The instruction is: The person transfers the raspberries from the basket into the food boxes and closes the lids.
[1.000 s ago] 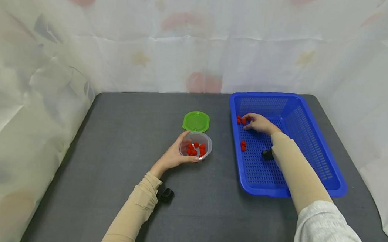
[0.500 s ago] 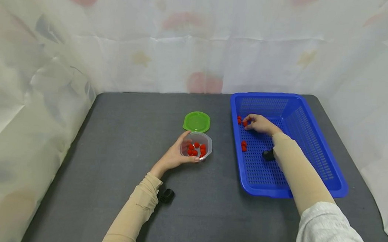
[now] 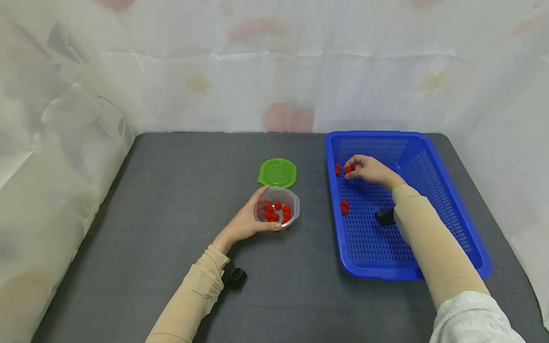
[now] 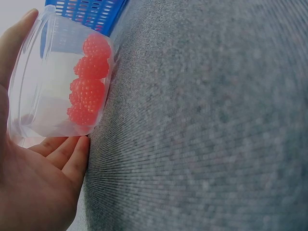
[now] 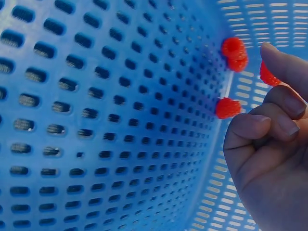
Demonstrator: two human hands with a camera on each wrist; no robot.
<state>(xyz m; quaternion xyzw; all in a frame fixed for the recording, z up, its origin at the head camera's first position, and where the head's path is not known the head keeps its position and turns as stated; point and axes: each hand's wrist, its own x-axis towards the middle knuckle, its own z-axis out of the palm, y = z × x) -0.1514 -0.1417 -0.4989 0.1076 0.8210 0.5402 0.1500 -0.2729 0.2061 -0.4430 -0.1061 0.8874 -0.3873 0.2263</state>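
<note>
My left hand (image 3: 245, 219) grips a clear plastic container (image 4: 57, 72) by its side, thumb and fingers spread around it. Several red raspberries (image 4: 89, 89) lie on the container's bottom. Over the far left part of a blue basket (image 3: 402, 272), my right hand (image 3: 372, 172) pinches a raspberry (image 5: 268, 74) between thumb and fingers, its other fingers curled in. More raspberries (image 5: 234, 54) sit along the basket's left wall, and a raspberry pair (image 3: 344, 207) lies nearer the front. Just behind the container rests a green lid (image 3: 278, 173), flat on the table.
The grey table (image 3: 174, 186) carries the basket on its right side. Patterned white sheeting (image 3: 204, 83) rises behind the table and along both sides. The basket's raised rim and slotted walls surround my right hand.
My right hand has closed its fingertips on a raspberry in the basket and come slightly up and to the right with it. My left hand and the container have stayed in place.
</note>
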